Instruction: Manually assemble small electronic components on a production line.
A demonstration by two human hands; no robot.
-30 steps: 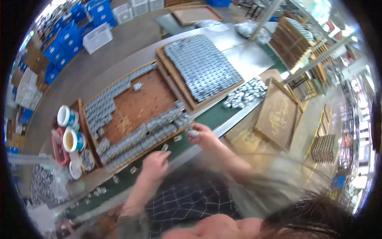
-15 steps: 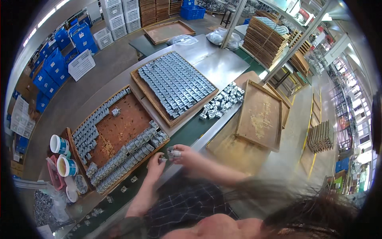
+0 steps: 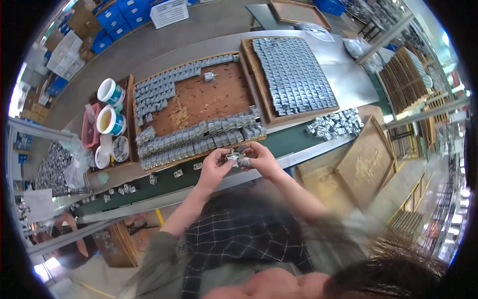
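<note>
My left hand point(image 3: 215, 168) and my right hand point(image 3: 263, 160) meet over the near edge of a brown wooden tray. The left fingers pinch a small silvery metal part point(image 3: 233, 157). Beside it, the right fingers close on more small metal pieces point(image 3: 243, 162); their exact shape and number are hidden by the fingers. Similar metal blocks point(image 3: 194, 145) stand in rows along the near side of the tray, and others fill its far left. One single block point(image 3: 209, 76) sits apart on the bare tray floor point(image 3: 214, 99).
A wooden tray packed with blocks point(image 3: 294, 74) stands right of the first. Loose blocks point(image 3: 336, 124) are heaped on a green belt point(image 3: 294, 143), with scattered ones point(image 3: 178, 173) leftward. White-blue tubs point(image 3: 112, 122) stand left. Wooden trays point(image 3: 363, 162) lean right. Another person's arm point(image 3: 69, 222) shows lower left.
My view has swung, so the trays now lie more level and further right. My hands have come together, the left fingers now at the parts in the right.
</note>
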